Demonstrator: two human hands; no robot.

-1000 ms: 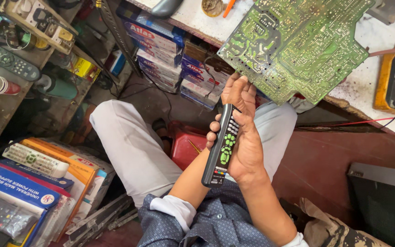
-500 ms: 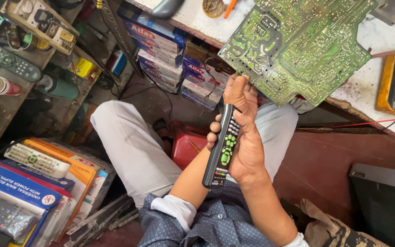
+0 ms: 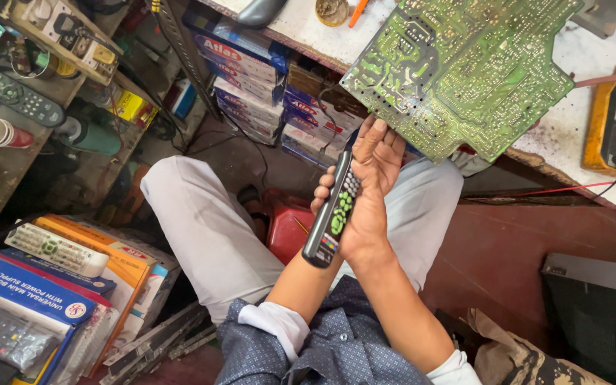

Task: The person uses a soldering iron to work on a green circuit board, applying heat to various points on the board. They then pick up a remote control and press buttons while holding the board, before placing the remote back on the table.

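My two hands press together around a black remote control (image 3: 334,210) with green buttons, held upright above my lap. My right hand (image 3: 372,189) lies flat along its button side, fingers extended; my left hand (image 3: 320,204) (mostly hidden behind the remote) shows only fingertips curled over its edge. Just beyond, a green circuit board (image 3: 465,68) overhangs the counter (image 3: 572,153) edge.

Both hands (image 3: 368,189) pressed together, fingers (image 3: 379,142) extended, forearms converging.
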